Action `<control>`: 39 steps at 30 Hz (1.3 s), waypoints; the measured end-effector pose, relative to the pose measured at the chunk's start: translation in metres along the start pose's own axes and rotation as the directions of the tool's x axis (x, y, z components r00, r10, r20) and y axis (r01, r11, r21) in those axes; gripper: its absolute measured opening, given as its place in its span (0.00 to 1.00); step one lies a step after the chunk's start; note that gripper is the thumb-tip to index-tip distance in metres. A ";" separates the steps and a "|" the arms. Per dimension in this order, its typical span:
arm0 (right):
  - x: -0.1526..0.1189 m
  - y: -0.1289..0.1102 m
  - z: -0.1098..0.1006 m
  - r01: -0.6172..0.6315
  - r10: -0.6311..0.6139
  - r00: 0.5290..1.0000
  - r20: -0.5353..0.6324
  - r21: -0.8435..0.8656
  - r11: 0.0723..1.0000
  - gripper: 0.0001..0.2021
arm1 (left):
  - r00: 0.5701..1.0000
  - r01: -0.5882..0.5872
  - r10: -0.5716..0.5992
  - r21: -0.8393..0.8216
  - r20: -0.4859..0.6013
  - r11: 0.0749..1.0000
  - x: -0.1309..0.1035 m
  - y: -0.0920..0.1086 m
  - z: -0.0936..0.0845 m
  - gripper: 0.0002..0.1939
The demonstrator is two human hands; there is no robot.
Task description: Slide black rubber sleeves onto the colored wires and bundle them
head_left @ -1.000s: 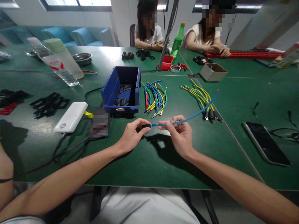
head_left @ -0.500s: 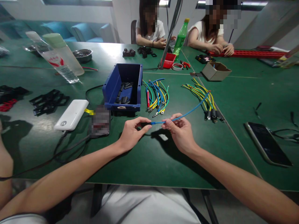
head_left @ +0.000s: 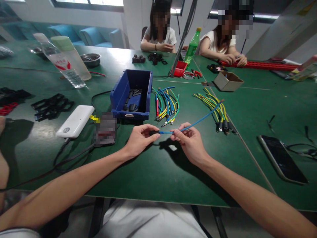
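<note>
Between my hands a blue wire [head_left: 203,118] runs above the green table, its free end rising to the right. My left hand [head_left: 141,138] pinches a black sleeve [head_left: 154,133] at the wire's left end. With thumb and fingers, my right hand [head_left: 189,140] grips the blue wire a short way along. Behind my hands lies a loose bunch of blue, green and yellow wires [head_left: 167,105] with metal ring ends. Farther right, yellow-green wires [head_left: 210,102] have black sleeves [head_left: 224,125] on their near ends. The blue bin [head_left: 131,115] holds several black sleeve pieces.
To the left are a white power bank [head_left: 75,122], cables, black plastic frames [head_left: 52,106] and two bottles. A phone [head_left: 282,158] rests at the right beside glasses. A small cardboard box [head_left: 228,82] and a green bottle [head_left: 192,48] stand farther back. Two people sit across the table.
The black sleeve shows more clearly between my left fingers, at the wire's end. Both hands hold nearly the same place. The whole view has shifted slightly.
</note>
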State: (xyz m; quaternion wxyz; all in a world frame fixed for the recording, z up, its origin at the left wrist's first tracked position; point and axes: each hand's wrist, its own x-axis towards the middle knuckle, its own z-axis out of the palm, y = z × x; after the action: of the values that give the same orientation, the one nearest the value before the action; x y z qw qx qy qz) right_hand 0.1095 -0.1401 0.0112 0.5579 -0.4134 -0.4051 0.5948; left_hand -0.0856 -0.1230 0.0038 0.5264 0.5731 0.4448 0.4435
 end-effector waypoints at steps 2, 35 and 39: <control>0.001 0.000 0.000 -0.007 0.007 1.000 0.006 -0.005 1.000 0.13 | 0.999 0.031 -0.030 -0.029 0.018 0.999 0.002 0.001 -0.001 0.16; 0.000 0.005 0.004 -0.086 0.082 0.996 0.034 0.100 0.991 0.13 | 0.997 -0.059 0.057 0.035 0.051 0.998 -0.009 0.010 -0.001 0.17; 0.001 0.006 0.003 -0.101 0.098 0.995 0.025 0.128 0.987 0.14 | 0.999 -0.006 0.006 0.014 0.037 1.000 -0.009 0.012 0.000 0.15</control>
State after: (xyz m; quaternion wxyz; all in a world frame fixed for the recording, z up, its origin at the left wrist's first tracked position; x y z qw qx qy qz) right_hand 0.1043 -0.1394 0.0064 0.5491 -0.3906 -0.3500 0.6507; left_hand -0.0869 -0.1323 0.0151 0.5292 0.5862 0.4362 0.4313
